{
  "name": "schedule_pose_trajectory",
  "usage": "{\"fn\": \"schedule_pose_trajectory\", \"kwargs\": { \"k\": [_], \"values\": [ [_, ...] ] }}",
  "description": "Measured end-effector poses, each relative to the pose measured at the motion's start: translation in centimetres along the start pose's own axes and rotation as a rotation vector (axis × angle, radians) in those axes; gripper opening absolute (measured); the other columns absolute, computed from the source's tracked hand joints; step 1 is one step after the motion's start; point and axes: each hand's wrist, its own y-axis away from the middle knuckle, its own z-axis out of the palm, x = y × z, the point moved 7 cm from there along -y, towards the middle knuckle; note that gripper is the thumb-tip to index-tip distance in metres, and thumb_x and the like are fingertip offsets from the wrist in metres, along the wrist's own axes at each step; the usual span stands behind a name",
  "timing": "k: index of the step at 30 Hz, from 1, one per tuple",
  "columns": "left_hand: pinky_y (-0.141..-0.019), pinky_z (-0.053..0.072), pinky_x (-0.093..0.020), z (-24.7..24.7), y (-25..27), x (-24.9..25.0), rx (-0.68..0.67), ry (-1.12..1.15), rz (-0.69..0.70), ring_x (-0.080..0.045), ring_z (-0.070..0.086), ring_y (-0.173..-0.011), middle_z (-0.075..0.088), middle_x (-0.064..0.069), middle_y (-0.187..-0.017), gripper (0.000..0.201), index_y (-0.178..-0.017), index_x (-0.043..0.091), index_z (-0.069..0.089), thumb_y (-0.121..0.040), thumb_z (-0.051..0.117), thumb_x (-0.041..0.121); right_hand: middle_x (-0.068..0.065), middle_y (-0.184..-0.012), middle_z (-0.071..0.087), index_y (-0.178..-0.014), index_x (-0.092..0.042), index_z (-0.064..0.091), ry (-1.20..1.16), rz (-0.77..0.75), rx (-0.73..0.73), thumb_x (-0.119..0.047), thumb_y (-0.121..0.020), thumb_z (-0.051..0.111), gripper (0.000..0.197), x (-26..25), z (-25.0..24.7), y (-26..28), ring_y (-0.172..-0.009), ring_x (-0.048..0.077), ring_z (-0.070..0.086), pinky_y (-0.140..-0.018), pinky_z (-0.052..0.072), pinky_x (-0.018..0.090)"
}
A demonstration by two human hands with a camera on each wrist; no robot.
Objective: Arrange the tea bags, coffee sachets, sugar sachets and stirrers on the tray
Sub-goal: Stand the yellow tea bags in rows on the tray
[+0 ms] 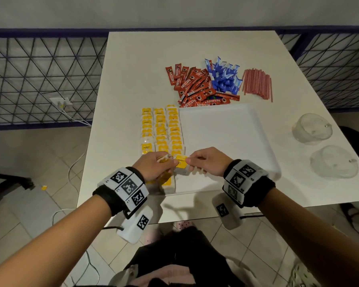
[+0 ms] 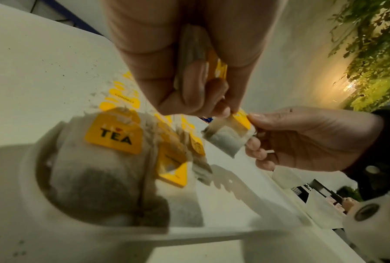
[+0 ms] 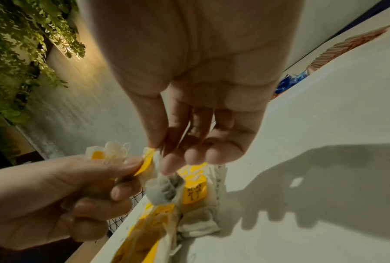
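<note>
Fingers (image 1: pixel 175 162) of both hands pinch one tea bag (image 1: pixel 181 162) | white table (image 1: pixel 133 69) | tiled floor (image 1: pixel 29 152), seemingly

The red coffee sachets (image 1: pixel 197 85) on the tabletop (image 1: pixel 133 65) are showing "NESCAFE" in white, with "CLASSIC" just about readable on a couple. In the left wrist view, a yellow tea bag tag (image 2: pixel 114 136) is reading "TEA" in bold black, and another tag (image 2: pixel 124 99) further back says "CONNECT". The right wrist view is catching a tag (image 3: pixel 194 191) with "RELAX". Wristband markers are just black-and-white codes.
</note>
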Motion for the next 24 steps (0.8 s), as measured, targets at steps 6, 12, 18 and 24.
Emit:
{"fn": "schedule_pose_trajectory", "kwargs": {
  "k": [6, 12, 18, 24],
  "values": [
    [-0.042, 0.034, -0.014, -0.5, -0.4, -0.2, 0.068, 0.064, 0.017, 0.002, 0.044, -0.036, 0.053, 0.015, -0.04, 0.016, -0.068, 0.023, 0.061, -0.081, 0.07, 0.025, -0.006, -0.073, 0.062, -0.079, -0.016, 0.061, -0.039, 0.01, -0.084, -0.017, -0.094, 0.05, 0.019, 0.3, 0.2, 0.5, -0.066, 0.013, 0.051, -0.065, 0.043, 0.031],
    [-0.041, 0.033, -0.016, -0.3, -0.7, -0.2, -0.061, -0.039, -0.029, -0.004, 0.042, -0.036, 0.047, 0.011, -0.036, 0.012, -0.073, 0.025, 0.061, -0.084, 0.067, 0.028, 0.005, -0.081, 0.059, -0.106, 0.003, 0.062, 0.079, 0.022, -0.096, -0.01, -0.093, 0.05, 0.022, 0.1, -1.1, 0.5, -0.068, 0.016, 0.051, -0.059, 0.042, 0.021],
    [-0.038, 0.03, -0.014, 0.5, -0.4, 0.4, -0.164, 0.002, -0.038, -0.006, 0.036, -0.035, 0.043, 0.009, -0.037, 0.006, -0.08, 0.025, 0.062, -0.084, 0.066, 0.026, -0.005, -0.076, 0.053, -0.088, -0.016, 0.057, 0.019, -0.025, -0.07, -0.017, -0.093, 0.052, 0.007, -0.8, -1.2, -0.5, -0.063, 0.01, 0.051, -0.063, 0.044, 0.025],
    [-0.036, 0.03, -0.013, 0.2, -0.5, 0.5, -0.103, 0.314, -0.024, -0.006, 0.034, -0.032, 0.04, 0.007, -0.038, 0.007, -0.082, 0.016, 0.056, -0.087, 0.061, 0.013, 0.002, -0.072, 0.056, -0.093, -0.016, 0.061, -0.206, 0.018, -0.056, -0.008, -0.089, 0.056, 0.01, -0.1, -0.4, -1.2, -0.06, 0.008, 0.051, -0.06, 0.043, 0.022]
  ]
}}
